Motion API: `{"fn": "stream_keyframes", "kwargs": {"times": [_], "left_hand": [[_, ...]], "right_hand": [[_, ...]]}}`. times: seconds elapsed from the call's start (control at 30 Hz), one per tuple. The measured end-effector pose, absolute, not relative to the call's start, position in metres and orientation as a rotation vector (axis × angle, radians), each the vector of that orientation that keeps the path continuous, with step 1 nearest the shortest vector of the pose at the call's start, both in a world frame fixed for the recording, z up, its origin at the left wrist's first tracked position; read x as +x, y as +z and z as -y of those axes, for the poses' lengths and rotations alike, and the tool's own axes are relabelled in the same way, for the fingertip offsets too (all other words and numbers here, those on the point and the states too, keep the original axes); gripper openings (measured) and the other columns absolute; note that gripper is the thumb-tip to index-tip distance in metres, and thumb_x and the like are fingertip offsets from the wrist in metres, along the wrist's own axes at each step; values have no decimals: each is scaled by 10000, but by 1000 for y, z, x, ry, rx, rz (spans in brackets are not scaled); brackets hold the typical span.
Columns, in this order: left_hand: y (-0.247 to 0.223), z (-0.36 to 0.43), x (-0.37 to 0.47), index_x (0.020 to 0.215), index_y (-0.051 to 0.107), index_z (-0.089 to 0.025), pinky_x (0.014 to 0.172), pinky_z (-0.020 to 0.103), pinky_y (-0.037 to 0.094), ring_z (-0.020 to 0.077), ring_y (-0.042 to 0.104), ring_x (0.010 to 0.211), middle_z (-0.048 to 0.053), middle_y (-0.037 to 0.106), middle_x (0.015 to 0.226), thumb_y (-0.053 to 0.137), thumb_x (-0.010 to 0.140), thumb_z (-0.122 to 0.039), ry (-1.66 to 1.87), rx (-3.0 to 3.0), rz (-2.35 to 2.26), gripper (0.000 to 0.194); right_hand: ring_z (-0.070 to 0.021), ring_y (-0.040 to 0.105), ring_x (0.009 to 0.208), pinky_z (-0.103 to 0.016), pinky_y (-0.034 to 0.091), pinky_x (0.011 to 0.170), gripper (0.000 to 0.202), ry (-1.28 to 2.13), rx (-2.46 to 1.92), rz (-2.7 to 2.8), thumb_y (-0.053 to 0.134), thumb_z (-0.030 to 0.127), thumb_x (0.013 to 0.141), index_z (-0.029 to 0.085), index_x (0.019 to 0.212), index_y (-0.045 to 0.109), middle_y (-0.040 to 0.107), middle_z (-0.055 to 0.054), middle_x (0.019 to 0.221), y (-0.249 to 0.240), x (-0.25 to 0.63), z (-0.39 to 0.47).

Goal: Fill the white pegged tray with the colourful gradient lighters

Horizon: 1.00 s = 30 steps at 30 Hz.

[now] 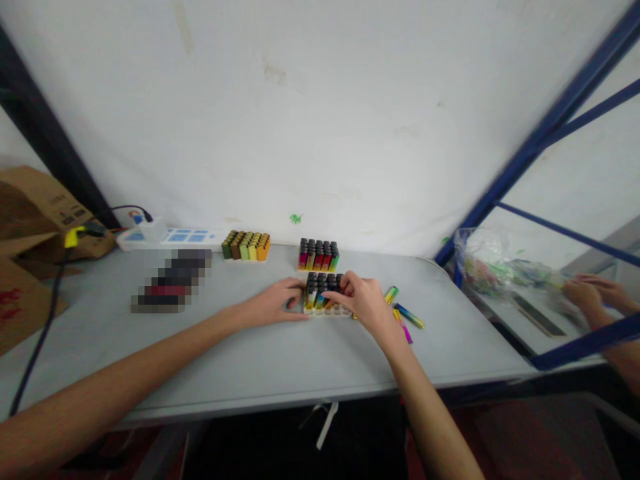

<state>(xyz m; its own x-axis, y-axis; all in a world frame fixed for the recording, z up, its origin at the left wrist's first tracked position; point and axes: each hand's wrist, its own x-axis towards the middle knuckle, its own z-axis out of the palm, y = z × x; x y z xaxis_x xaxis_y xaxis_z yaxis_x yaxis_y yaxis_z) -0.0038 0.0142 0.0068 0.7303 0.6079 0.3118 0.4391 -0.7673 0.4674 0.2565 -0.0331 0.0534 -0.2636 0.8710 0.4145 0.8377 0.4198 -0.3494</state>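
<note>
A white tray (pixel 327 312) near the middle of the table holds upright, shiny coloured lighters (pixel 313 293) with black tops; several holes along its front right are bare. My left hand (pixel 283 301) grips the tray's left end, thumb along the front and fingers curled behind. Over the tray's right part, my right hand (pixel 361 297) is closed in a pinch on a lighter, mostly hidden by the fingers. Just right of that hand lie several loose lighters (pixel 410 317) in blue, yellow, green and pink.
Behind stand another block of black-topped lighters (pixel 319 255) and one of yellow-topped lighters (pixel 246 247). A power strip (pixel 190 237), a blurred dark object (pixel 173 280) and a cardboard box (pixel 30 247) are left. Past the blue frame (pixel 500 180), another person's hands (pixel 595 297) work near plastic bags.
</note>
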Motion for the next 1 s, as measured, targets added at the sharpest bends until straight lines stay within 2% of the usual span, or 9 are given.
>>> {"fn": "stream_keyframes", "kwargs": {"times": [0.17,0.3,0.37,0.5,0.6,0.73,1.0], "left_hand": [[4,-15,-5,688,556,-200,1006,386,492,277,604,1157,112,648,1232,707,861,-538,675,2566,-783,408],[5,-15,-5,677,544,-202,1019,388,490,275,606,1162,113,645,1232,717,860,-521,671,2563,-796,407],[6,-15,-5,673,536,-205,1017,379,493,272,607,1164,108,648,1216,724,853,-519,674,2564,-796,408],[5,-16,-5,673,520,-208,1019,374,494,272,602,1179,107,646,1230,720,851,-524,675,2572,-798,415],[5,-16,-5,675,509,-209,1020,374,492,274,597,1190,109,646,1242,716,854,-527,662,2592,-797,420],[7,-14,-5,681,521,-206,1017,366,491,267,601,1179,107,648,1241,718,858,-520,657,2594,-809,411],[7,-13,-5,679,531,-200,1028,361,482,271,601,1182,106,638,1260,729,852,-506,650,2567,-816,403]], "right_hand": [[-159,644,523,-245,440,558,303,112,-1471,2068,639,513,947,218,877,626,688,11,592,81,287,37],[-187,700,671,-269,488,647,120,145,-1581,2138,628,322,959,218,938,682,753,-30,753,96,318,41],[-202,712,765,-282,505,719,97,174,-1630,2208,644,271,940,212,985,708,765,-54,845,94,329,40],[-228,696,907,-301,510,820,163,218,-1690,2309,724,292,881,192,1009,740,741,-90,975,75,341,29],[-219,673,901,-289,507,810,173,253,-1772,2340,762,263,835,194,993,747,706,-95,1001,59,342,19],[-191,646,870,-267,490,792,97,309,-1789,2374,696,198,872,187,963,729,666,-85,984,49,340,12],[-187,634,902,-280,483,846,82,345,-1790,2375,660,208,907,152,956,694,645,-112,1061,48,342,12]]}}
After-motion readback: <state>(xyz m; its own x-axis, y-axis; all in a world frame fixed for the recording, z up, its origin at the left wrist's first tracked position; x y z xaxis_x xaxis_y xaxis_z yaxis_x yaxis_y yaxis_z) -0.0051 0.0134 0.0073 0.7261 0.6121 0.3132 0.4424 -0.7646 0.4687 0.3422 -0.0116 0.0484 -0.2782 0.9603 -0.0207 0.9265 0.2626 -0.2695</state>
